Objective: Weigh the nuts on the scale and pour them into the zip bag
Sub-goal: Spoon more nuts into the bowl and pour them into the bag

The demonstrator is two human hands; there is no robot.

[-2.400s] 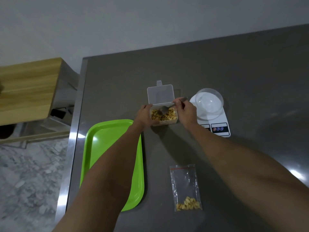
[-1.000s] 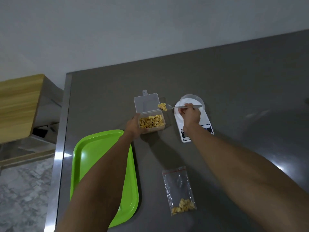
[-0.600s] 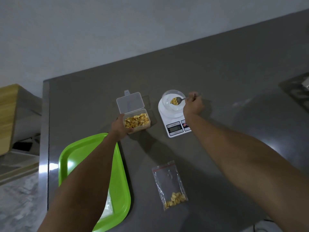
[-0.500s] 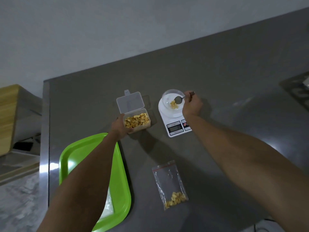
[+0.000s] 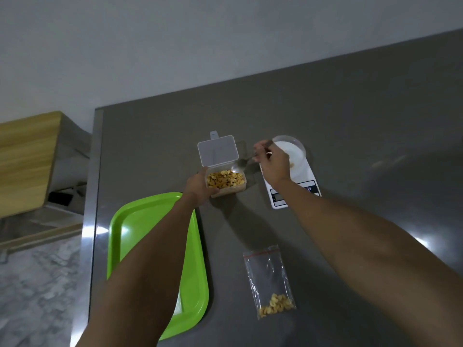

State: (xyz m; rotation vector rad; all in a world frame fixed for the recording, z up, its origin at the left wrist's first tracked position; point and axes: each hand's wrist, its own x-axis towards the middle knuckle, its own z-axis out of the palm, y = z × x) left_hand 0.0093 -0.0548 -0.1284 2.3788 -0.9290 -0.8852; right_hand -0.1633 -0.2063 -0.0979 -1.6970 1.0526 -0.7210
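Grey bench point(image 5: 350, 121) under dim light: left hand point(image 5: 199, 187) grips the open nut box point(image 5: 225, 181) while right hand point(image 5: 271, 164), fingers pinching a spoon point(image 5: 239, 166), should scoop level; few nuts apparently in the scale bowl point(image 5: 293, 151); zip bag point(image 5: 270, 279) near.

Bare table point(image 5: 363, 136) lies open behind and right of the scale point(image 5: 293, 186). Between the box point(image 5: 225, 182) and scale the gap looks narrow, filled by the right hand point(image 5: 271, 162) and spoon point(image 5: 238, 166). The tray point(image 5: 140, 221) blocks the near left; the bag point(image 5: 269, 279) lies near centre.
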